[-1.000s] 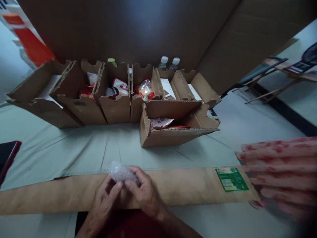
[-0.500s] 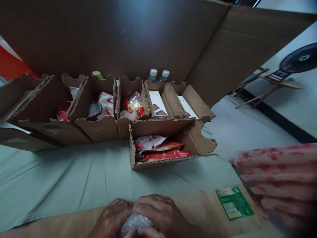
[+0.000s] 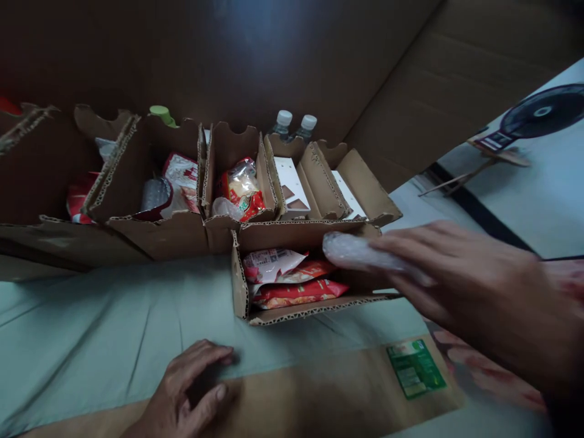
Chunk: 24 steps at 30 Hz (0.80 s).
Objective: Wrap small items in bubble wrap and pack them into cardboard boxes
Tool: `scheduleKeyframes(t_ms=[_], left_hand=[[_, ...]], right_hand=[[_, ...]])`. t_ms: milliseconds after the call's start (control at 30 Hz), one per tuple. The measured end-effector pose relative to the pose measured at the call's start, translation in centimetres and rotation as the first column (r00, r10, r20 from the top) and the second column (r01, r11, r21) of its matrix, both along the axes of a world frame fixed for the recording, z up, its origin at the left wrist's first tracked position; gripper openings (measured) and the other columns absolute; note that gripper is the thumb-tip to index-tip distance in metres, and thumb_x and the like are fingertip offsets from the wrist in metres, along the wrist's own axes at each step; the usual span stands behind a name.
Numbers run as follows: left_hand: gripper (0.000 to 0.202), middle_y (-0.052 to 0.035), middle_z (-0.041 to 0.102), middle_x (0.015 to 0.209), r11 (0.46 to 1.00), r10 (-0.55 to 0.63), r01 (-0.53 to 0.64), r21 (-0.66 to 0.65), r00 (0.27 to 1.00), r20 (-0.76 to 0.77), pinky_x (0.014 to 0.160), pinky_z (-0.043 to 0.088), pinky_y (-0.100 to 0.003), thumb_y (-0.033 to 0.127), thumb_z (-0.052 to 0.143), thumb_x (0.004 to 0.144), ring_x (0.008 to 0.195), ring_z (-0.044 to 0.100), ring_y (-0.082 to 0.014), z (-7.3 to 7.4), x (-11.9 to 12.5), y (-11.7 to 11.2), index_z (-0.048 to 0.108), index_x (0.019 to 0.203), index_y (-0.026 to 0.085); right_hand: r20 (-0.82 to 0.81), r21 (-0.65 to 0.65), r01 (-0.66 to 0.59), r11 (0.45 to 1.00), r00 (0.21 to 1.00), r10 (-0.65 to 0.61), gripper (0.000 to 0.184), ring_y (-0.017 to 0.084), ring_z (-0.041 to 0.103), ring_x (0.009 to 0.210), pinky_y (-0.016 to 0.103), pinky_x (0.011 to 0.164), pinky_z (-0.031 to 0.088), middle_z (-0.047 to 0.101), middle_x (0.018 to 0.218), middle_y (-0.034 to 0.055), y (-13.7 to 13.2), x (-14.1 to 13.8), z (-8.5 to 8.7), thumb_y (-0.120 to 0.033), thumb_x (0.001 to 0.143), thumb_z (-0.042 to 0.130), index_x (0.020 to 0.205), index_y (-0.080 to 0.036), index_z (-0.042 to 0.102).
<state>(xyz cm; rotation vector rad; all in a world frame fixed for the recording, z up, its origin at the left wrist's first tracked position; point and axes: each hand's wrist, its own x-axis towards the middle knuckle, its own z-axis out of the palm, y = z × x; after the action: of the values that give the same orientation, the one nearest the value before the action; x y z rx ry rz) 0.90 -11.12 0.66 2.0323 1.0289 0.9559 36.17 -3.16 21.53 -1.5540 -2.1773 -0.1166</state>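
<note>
My right hand (image 3: 474, 267) grips a clear, oblong bubble-wrap bundle (image 3: 353, 249) over an open brown cardboard box (image 3: 278, 235); left hand (image 3: 182, 389) loosely open, empty. Likely placing; lowering needed next.

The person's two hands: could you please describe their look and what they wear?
The left hand and the blurred right hand are ungloved. No ring or watch can be seen. Whether a sleeve begins in the dark lower-right corner, I cannot tell.

Packets (image 3: 298, 293) lie in the front box (image 3: 292, 233), before a row of boxes (image 3: 157, 235).
</note>
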Motion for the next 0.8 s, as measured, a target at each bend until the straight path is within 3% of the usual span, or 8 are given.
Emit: scheduleKeyframes(t_ms=[67,133,233,300,400,533,700,800], left_hand=[[0.032,-0.0037,0.082,0.100,1.000,-0.004,0.004,0.022,1.000,0.010,0.077,0.067,-0.032,0.032,0.063,0.093,0.092,0.079,-0.0224,0.1,0.1,0.1,0.064,0.125,0.032],[0.033,-0.0040,0.082,0.100,1.000,-0.004,0.004,0.024,1.000,0.015,0.074,0.067,-0.031,0.029,0.063,0.092,0.090,0.079,-0.0221,0.3,0.2,0.3,0.064,0.125,0.031],[0.033,-0.0036,0.081,0.097,1.000,-0.015,0.015,0.013,1.000,0.017,0.073,0.066,-0.031,0.028,0.061,0.093,0.086,0.078,-0.0208,0.4,0.1,0.6,0.063,0.125,0.030],[0.033,-0.0038,0.081,0.096,0.999,-0.025,0.025,0.020,1.000,0.018,0.073,0.066,-0.031,0.027,0.060,0.093,0.086,0.078,-0.0205,0.4,0.0,0.7,0.062,0.126,0.029],[0.033,-0.0051,0.081,0.096,0.999,-0.016,0.016,0.051,1.000,0.007,0.073,0.065,-0.031,0.025,0.059,0.093,0.087,0.078,-0.0209,0.3,0.0,0.7,0.061,0.127,0.027],[0.032,-0.0057,0.080,0.098,0.998,-0.028,0.028,0.059,1.000,-0.006,0.075,0.065,-0.032,0.026,0.061,0.094,0.087,0.076,-0.0210,-0.2,0.1,0.3,0.062,0.125,0.025],[0.036,-0.0064,0.078,0.098,0.999,-0.041,0.041,0.026,0.999,-0.010,0.077,0.064,-0.035,0.024,0.061,0.093,0.087,0.074,-0.0219,-1.0,0.2,-0.1,0.061,0.129,0.025],[0.033,-0.0065,0.076,0.093,0.997,-0.068,0.068,0.032,0.998,-0.015,0.073,0.063,-0.035,0.022,0.060,0.093,0.082,0.073,-0.0212,-0.9,0.4,0.0,0.062,0.126,0.023]], right_hand=[[0.205,-0.117,-0.179,0.977,0.958,0.200,0.059,0.017,0.055,0.068,0.036,0.063,0.039,0.068,0.073,0.0060,2.9,-0.7,-1.2,-0.067,0.104,0.036,0.079,-0.028,0.073],[0.393,-0.174,-0.272,0.947,0.862,0.320,0.057,0.017,0.051,0.066,0.034,0.060,0.032,0.065,0.071,0.0058,4.9,-1.0,-2.8,-0.051,0.111,0.028,0.079,-0.025,0.069],[0.537,-0.276,-0.266,0.924,0.754,0.378,0.034,0.015,0.051,0.065,0.032,0.057,0.027,0.067,0.074,0.0040,6.7,-1.3,-5.0,-0.037,0.106,0.047,0.082,-0.023,0.067],[0.540,-0.399,-0.221,0.890,0.728,0.423,0.020,0.015,0.053,0.063,0.030,0.057,0.027,0.070,0.076,0.0036,7.3,-1.7,-5.9,-0.028,0.098,0.058,0.081,-0.022,0.068],[0.440,-0.572,-0.160,0.805,0.768,0.466,0.011,0.016,0.060,0.066,0.030,0.058,0.035,0.073,0.081,0.0050,7.6,-2.3,-5.8,-0.022,0.093,0.061,0.085,-0.021,0.069],[0.296,-0.732,-0.089,0.675,0.851,0.434,0.022,0.022,0.071,0.086,0.031,0.070,0.047,0.077,0.105,0.0081,7.6,-2.7,-4.8,-0.028,0.101,0.049,0.106,-0.022,0.070],[0.390,-0.791,0.102,0.603,0.844,0.369,0.026,0.027,0.074,0.083,0.035,0.070,0.052,0.079,0.097,0.0132,8.2,-3.4,-6.1,-0.022,0.097,0.050,0.096,-0.019,0.075],[0.334,-0.795,0.059,0.604,0.873,0.355,0.027,0.029,0.075,0.093,0.038,0.079,0.056,0.080,0.105,0.0145,8.3,-3.4,-6.6,-0.019,0.095,0.053,0.107,-0.018,0.077]])
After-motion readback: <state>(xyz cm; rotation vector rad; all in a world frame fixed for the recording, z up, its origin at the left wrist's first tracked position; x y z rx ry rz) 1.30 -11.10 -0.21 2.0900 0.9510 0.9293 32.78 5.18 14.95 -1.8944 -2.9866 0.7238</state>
